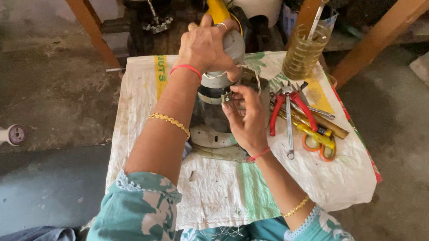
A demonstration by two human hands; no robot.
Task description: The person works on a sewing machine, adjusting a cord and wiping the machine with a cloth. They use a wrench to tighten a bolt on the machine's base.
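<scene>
The left hand (207,47) is clamped over the top of a grey motor (216,90) that stands upright on a white sack (223,185) spread over a low table. The right hand (247,119) is at the motor's near side, its fingertips (228,101) pinched together on a small metal part (226,98) against the housing. The motor sits on a round pale base (211,136).

Just right of the right hand lie red-handled pliers (284,107), a spanner (289,127) and orange scissors (321,145), bunched together on the sack. Beyond them, a jar (305,50) of yellowish liquid stands with a metal tool (318,15) leaning in it. A white spool (4,135) lies on the floor well to the left.
</scene>
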